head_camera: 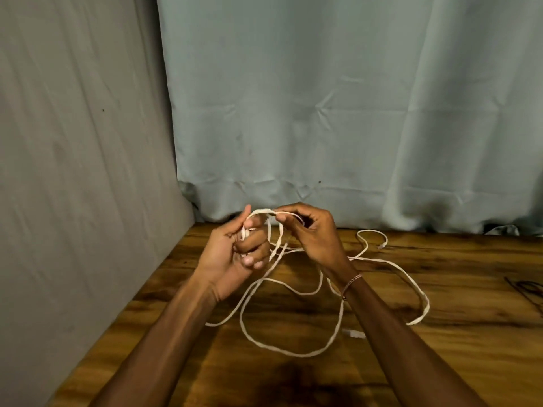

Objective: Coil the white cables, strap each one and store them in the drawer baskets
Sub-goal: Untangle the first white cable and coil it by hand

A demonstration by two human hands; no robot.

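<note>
A long flat white cable (382, 264) sprawls in loose loops over the wooden table (440, 362). My left hand (235, 254) is closed around a few turns of it, fingers curled over the strands. My right hand (311, 230) pinches a stretch of the same cable between thumb and forefinger, just above and right of the left hand, so a short loop arches between the two hands. One plug end (354, 334) lies on the table by my right forearm. Another end (381, 246) rests farther back. No strap or drawer basket is in view.
Grey-blue cloth hangs behind the table and along its left side. A thin dark cable or wire (526, 289) lies at the table's right edge. A bit of white cable (499, 229) shows under the curtain at the far right.
</note>
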